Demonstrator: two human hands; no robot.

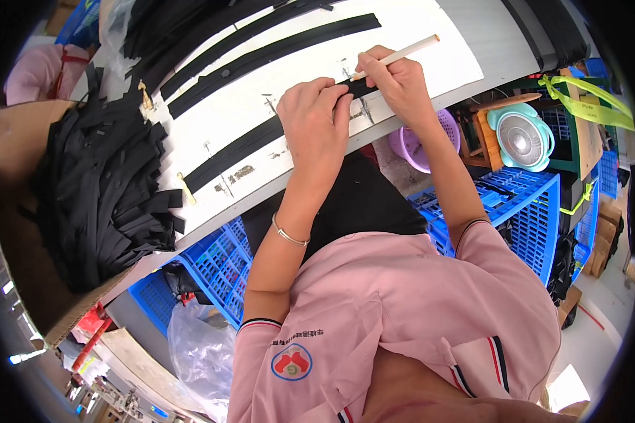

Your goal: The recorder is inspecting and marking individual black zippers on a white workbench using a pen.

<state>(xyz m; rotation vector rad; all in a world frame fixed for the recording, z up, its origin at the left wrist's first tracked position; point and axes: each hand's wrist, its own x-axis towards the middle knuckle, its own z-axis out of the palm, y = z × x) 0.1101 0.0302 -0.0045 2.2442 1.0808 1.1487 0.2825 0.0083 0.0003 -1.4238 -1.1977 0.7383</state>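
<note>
Black and flat, the strip (240,149) lies along the white board (466,67), running from about half past nine up to our hands between twelve and one o'clock, where they partly hide it. Our left hand (314,120), at twelve o'clock, rests over it with fingers bent and close together; we cannot tell whether thumb and forefinger pinch the strip or only press. Our right hand (400,81), at one o'clock, grips a pale pencil (410,51) between thumb and fingers, its blunt end aimed toward two o'clock and its point down by the strip, just beside the left fingertips. Whether the point touches, we cannot make out.

If our left hand bears too lightly, we judge, the strip could skew on the smooth-looking board, and the pencil would meet it out of line. Its stretch toward half past nine lies with no hand on it, so a tug could swing it against the dark marks (243,171) alongside. With fingertips so near, a slipping point could catch a finger. Between nine and ten o'clock, a tangled heap (106,190) overhangs the cardboard box (28,134); knocked, its loose ends could drop onto our work.
</note>
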